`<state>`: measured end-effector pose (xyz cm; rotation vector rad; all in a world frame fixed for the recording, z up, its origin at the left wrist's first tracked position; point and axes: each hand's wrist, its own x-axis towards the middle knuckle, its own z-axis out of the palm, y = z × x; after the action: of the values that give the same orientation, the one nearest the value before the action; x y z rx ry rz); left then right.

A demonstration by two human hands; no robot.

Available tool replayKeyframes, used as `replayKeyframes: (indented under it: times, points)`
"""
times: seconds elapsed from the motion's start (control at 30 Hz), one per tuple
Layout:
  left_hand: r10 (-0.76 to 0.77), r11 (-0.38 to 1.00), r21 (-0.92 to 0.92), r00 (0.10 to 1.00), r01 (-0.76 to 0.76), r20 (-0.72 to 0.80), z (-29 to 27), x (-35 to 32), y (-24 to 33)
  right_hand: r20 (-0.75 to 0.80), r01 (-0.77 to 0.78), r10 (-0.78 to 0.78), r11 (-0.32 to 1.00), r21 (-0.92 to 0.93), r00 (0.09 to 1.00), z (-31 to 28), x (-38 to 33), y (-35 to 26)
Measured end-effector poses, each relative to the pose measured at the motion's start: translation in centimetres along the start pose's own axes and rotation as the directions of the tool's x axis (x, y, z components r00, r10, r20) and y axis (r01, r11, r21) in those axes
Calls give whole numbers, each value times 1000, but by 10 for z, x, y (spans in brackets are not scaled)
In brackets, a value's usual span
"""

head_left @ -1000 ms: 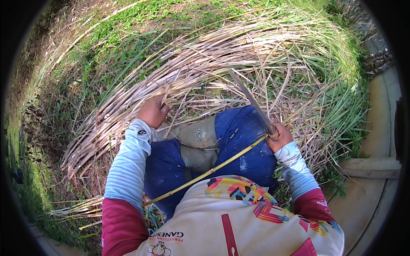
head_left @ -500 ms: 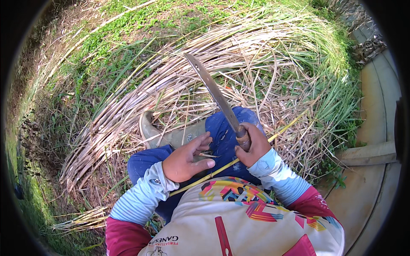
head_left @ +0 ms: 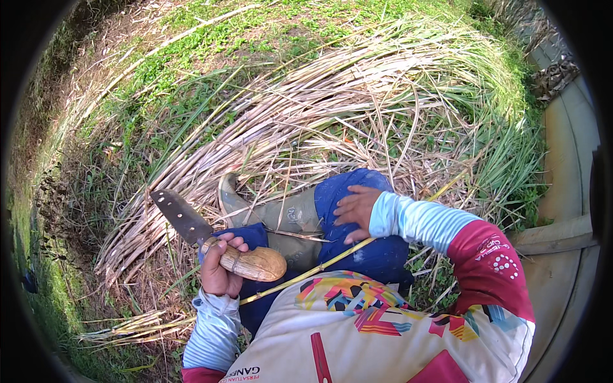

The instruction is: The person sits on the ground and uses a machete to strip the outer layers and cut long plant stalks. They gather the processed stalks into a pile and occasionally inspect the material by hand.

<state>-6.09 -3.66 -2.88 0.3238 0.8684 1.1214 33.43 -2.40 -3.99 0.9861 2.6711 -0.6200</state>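
- L hand (head_left: 220,271) low by my L knee, fist shut round the wood handle (head_left: 252,263) of the knife (head_left: 182,217); thumb side up, fingers wrapped over the top.
- Blade points up & left, away from me, flat side showing, tip over the dry stalks (head_left: 306,121).
- R hand (head_left: 354,210) open, fingers spread a bit, palm flat on my R knee (head_left: 357,185) in blue trousers. Holds nothing.
- R forearm comes in from the right, bent at the elbow, pale blue sleeve w/ red upper part.
- Boot (head_left: 274,214), olive rubber, between both hands, toe pointing up-left into the stalks.
- Thin yellow stem (head_left: 332,258) lies across my lap, from near the handle up & right under the R wrist.
- Vs 0.5 s ago: knife was in the R hand, blade up over the stalks, L hand next to it on the handle. Now it's passed to the L hand & swung down left; R hand let go & dropped onto the knee.
- Vs 1 s ago: L hand was out on the stalks, R hand by the R knee w/ the knife.
- Print: my shirt (head_left: 357,332) is white w/ multicolour shapes on the chest, a red stripe down the middle, dark lettering near the L hem. White dot pattern on the red R sleeve. Small mark on the boot shaft, too small to make out.
- Grass (head_left: 211,57) beyond the stalks; concrete edge (head_left: 562,191) at right.
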Motion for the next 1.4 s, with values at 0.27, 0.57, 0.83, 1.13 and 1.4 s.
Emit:
replayKeyframes:
  times: [0.27,0.57,0.83,1.13,1.4]
  points:
    - [172,980,98,985,-171,-3,5,-16,20,-567,-622,588,766,163,576,-92,-45,76]
    - [54,992,105,988,-70,147,24,-29,25,-440,-596,586,792,133,681,-79,-3,70]
    - [22,996,75,979,-38,201,37,-19,13,-131,-701,911,388,598,391,75,-62,129]
    - [62,982,153,950,-114,306,61,6,-7,-589,-133,790,611,780,172,-16,-76,-20]
    - [24,744,549,836,-381,549,165,1,-58,-784,-122,429,898,422,448,-47,-7,-131]
